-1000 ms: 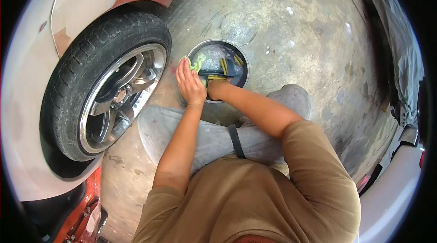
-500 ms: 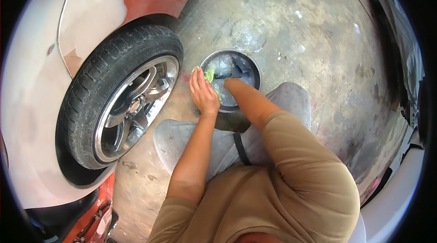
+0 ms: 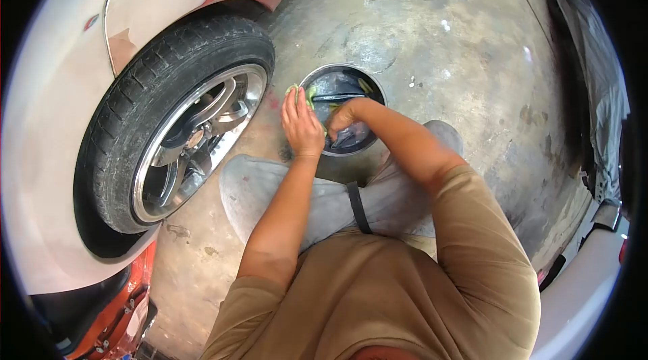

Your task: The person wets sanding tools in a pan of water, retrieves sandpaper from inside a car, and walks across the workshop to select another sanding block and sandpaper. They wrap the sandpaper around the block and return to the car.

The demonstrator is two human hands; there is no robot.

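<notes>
basin on the concrete floor is best steadied, our straight-fingered left hand by the green cloth at its rim, right hand inside, though we cannot tell either's grip.

From here I see a round, dark basin sitting upright on the floor, with a paler rim and an inside that glints as though wet. A crumpled yellow-green cloth hangs over its left edge, partly hidden. A straight dark bar lies crosswise in the basin (what it's made of, I couldn't say), and a small yellowish strip lies beyond it, near the far right wall.
</notes>
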